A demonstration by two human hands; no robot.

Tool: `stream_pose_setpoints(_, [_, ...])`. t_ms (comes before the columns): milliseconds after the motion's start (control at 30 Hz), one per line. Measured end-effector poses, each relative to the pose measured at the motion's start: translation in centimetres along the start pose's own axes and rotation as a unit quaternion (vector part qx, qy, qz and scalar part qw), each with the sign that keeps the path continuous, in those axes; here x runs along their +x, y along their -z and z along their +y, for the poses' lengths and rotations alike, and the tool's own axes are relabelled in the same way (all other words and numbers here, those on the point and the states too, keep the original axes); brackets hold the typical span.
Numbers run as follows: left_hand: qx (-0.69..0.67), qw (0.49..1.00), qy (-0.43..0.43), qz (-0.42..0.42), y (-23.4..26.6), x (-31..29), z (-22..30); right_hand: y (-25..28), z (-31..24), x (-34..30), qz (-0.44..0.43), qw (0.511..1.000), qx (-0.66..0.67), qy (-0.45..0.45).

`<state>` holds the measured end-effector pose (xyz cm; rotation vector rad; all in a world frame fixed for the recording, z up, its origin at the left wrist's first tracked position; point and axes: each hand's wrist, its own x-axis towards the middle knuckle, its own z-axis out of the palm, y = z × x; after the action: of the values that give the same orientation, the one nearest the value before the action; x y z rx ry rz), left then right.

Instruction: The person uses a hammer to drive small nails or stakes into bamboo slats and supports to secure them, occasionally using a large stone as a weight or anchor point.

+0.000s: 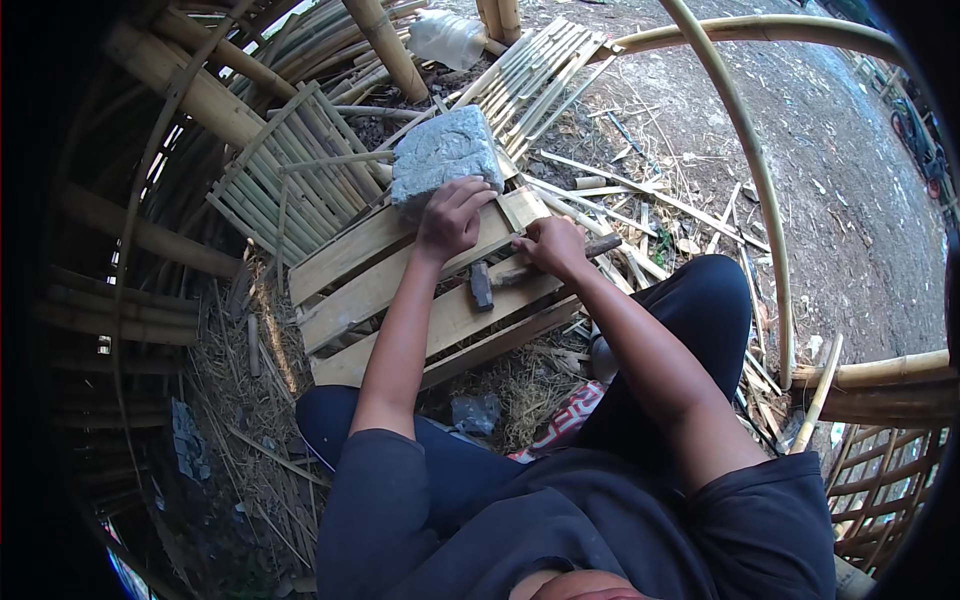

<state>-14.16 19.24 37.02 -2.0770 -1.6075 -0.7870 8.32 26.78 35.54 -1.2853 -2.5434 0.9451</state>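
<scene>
Two hands (500,232), one hammer (520,272), one grey stone (443,152), three planks (360,290).

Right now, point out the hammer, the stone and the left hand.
hammer (482,285), head view, on its dark metal head.
stone (440,152), head view, middle of its grey top face.
left hand (453,216), head view, back of the hand.

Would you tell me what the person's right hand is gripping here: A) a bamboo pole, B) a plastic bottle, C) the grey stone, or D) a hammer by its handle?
D: the right hand is closed around the handle of the hammer, whose head rests on the wooden slats.
</scene>
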Motion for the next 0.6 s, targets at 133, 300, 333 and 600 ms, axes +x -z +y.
stream_pose_setpoints(133, [-0.23, 0.957, 0.068, -0.162, -1.5, -0.1, 2.7, 1.4, -0.1, -0.4, 0.005, 0.998, -0.058, -0.014])
stream_pose_setpoints(300, [-0.308, 0.926, 0.155, -0.156, -2.2, -1.1, 3.7, 1.8, 1.6, -0.8, 0.096, 0.99, -0.085, 0.056])
stream_pose_setpoints(333, [-0.308, 0.926, 0.154, -0.157, -2.5, -1.3, 3.5, 1.8, 1.9, -0.9, 0.096, 0.99, -0.084, 0.055])
stream_pose_setpoints(600, [-0.407, 0.881, 0.191, -0.147, -3.6, -2.2, 2.5, 2.6, 1.5, -1.7, 0.003, 0.985, -0.122, 0.121])
